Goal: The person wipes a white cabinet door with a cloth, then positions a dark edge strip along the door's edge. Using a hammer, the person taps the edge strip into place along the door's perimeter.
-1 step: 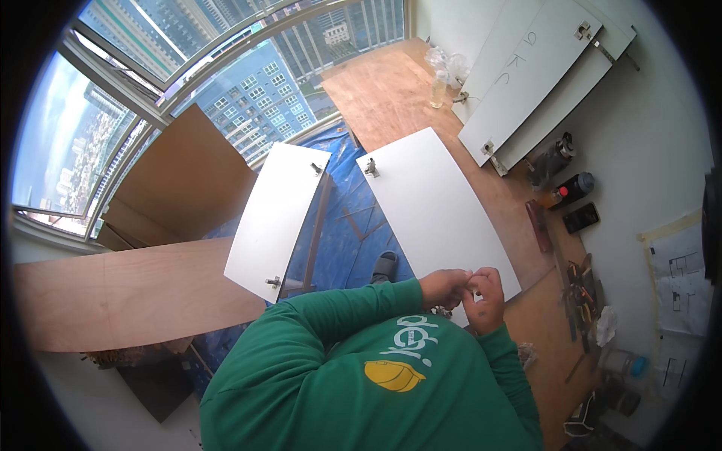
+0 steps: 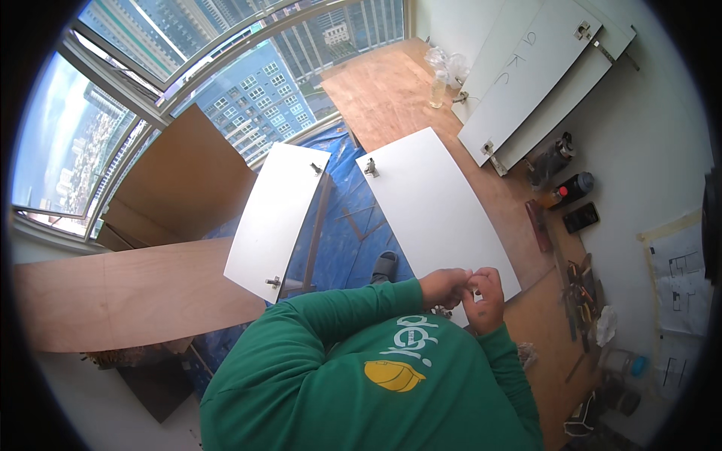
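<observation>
Both my hands meet over the near end of a white cabinet door panel. The fingertips of my left hand are pinched together against those of my right hand, whose thumb and fingers curl into a ring. Whatever small thing they hold is hidden by the fingers. Just below my left hand, a metal hinge partly shows at the panel's near end. Another hinge sits at the far left corner of this panel. To the left lies a narrower white panel with a hinge near its close end.
A plywood worktop runs along the right, bearing hand tools, a phone and dark bottles. More white panels lean against the wall. Blue sheeting covers the floor; a plywood board extends left.
</observation>
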A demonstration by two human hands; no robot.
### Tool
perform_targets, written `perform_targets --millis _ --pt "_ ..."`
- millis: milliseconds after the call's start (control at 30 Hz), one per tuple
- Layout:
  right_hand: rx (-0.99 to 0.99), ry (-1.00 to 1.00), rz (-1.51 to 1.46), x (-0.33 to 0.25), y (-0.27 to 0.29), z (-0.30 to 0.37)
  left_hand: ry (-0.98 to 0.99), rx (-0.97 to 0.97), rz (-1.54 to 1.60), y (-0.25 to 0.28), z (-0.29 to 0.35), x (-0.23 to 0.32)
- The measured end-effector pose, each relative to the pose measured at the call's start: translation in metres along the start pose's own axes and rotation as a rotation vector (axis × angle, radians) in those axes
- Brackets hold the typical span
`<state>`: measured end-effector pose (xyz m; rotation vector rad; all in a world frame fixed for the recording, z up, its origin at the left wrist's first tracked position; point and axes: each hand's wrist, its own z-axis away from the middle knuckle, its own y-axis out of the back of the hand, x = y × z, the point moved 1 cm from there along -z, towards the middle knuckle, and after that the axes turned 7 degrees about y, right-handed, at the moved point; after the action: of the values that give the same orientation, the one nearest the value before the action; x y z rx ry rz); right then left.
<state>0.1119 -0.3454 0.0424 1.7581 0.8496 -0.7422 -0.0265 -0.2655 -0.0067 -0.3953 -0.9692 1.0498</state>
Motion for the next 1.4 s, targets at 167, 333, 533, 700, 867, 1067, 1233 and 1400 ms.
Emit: perform_targets --millis 167,333,533,700,867,1067,1233,1400 --pt "-0.046 0.149 0.147 -0.009 0.002 -0.014 -0.041 0.052 0.105 0.018 -0.01 0.003" --pt "-0.048 0.244 0.13 -0.017 0.003 -0.018 -0.083 0.182 0.174 0.019 -0.007 0.011" --pt "-0.096 -0.219 -0.219 0.016 0.007 0.01 -0.157 0.39 -0.146 0.085 0.008 0.021" --pt "-0.167 -0.486 -0.289 0.034 0.012 0.05 -0.171 0.974 -0.742 0.185 0.04 0.005" --pt "-0.384 -0.639 -0.163 0.062 0.027 0.109 -0.065 1.144 -0.983 0.249 0.073 -0.035" --pt "-0.633 -0.751 -0.05 0.1 0.037 0.205 0.101 1.142 -1.029 0.294 0.085 -0.092" --pt "-0.512 -1.07 -0.108 0.122 0.028 0.265 0.402 1.054 -0.994 0.294 0.104 -0.09" --pt "-0.447 -1.186 -0.163 0.138 0.014 0.286 0.385 1.133 -1.213 0.319 0.117 -0.107"
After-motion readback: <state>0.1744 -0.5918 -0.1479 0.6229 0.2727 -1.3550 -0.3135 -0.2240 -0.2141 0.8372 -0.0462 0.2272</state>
